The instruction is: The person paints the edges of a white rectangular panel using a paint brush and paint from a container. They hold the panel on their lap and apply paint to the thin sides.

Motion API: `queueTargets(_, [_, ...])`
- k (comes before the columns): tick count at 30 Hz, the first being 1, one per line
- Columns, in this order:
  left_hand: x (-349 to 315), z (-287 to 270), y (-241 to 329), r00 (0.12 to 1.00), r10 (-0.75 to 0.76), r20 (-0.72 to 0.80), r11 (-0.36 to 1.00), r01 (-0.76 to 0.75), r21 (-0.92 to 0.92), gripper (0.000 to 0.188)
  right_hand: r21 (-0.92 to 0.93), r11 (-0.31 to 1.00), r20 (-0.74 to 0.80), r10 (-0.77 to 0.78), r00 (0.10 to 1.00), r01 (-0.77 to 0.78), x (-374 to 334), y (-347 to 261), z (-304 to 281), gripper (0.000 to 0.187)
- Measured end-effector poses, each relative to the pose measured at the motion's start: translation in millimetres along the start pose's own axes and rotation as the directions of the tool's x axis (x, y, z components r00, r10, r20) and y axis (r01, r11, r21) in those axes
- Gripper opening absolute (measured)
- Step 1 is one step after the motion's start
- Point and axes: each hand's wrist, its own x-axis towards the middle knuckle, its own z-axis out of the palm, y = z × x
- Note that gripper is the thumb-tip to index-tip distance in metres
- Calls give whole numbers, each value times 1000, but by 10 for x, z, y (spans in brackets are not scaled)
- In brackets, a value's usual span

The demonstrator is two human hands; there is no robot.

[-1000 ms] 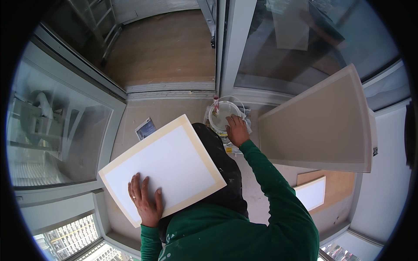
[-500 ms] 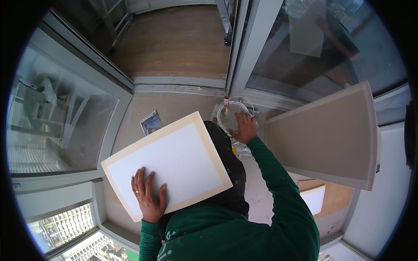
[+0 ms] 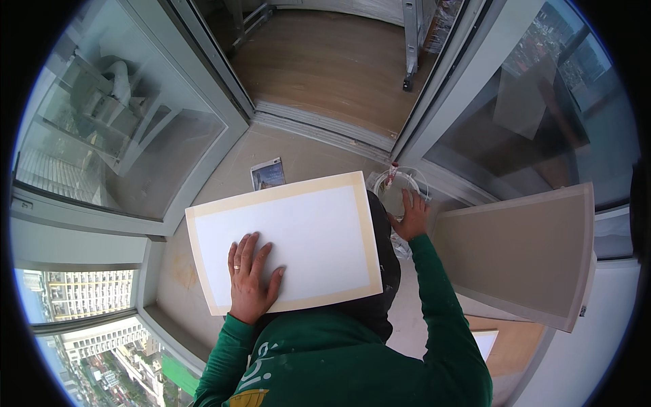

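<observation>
Across my lap lies a white rectangular board (image 3: 319, 237) with a pale yellow tape-like border along its edges. My left hand (image 3: 251, 288) rests flat on the white face near its lower left part, fingers slightly apart. Off the board's right side, my right hand (image 3: 410, 217) reaches down with fingers spread, over the edge of a round white-rimmed thing (image 3: 395, 182), which may be a tub or a coil. Whether the fingertips touch it I cannot tell. A small red and white item (image 3: 391, 173) stands at its far side, and clear plastic (image 3: 401, 248) lies near my wrist.
A large beige panel (image 3: 515, 254) leans at the right. Beneath it, another white board (image 3: 485, 342) lies on brown sheet material (image 3: 519, 346). A printed picture sheet (image 3: 268, 174) is on the floor ahead. Glass doors flank a doorway with a raised track (image 3: 325, 139); a ladder leg (image 3: 410, 44) stands beyond.
The view has swung left, so the surroundings appear shifted right. The board looks more level. My left hand stays flat on it, and my right hand remains beside the round thing with fingers more spread.
</observation>
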Motion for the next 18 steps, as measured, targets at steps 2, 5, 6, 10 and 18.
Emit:
queueTargets(2, [-16,-9,-13,1000,-4,-2,1000,4,-9,52,-14,1000,-67,26,997,-27,5,-43,-84,99])
queueTargets(5, [-32,-47,-34,1000,-5,-1,999,5,-38,52,-49,996,-161,62,985,-70,45,-108,-285,97])
queueTargets(6, [-16,-71,-23,1000,-4,-2,999,4,-51,52,-43,997,-200,57,978,-67,76,-132,-386,95])
queueTargets(10, [-11,-117,-37,1000,10,-1,997,-11,-79,51,-31,995,-347,74,935,-91,184,-277,-816,77])
queueTargets(18, [-117,-127,-81,999,-34,-43,975,24,-222,44,391,807,-727,-24,686,443,393,-1238,-2567,43])
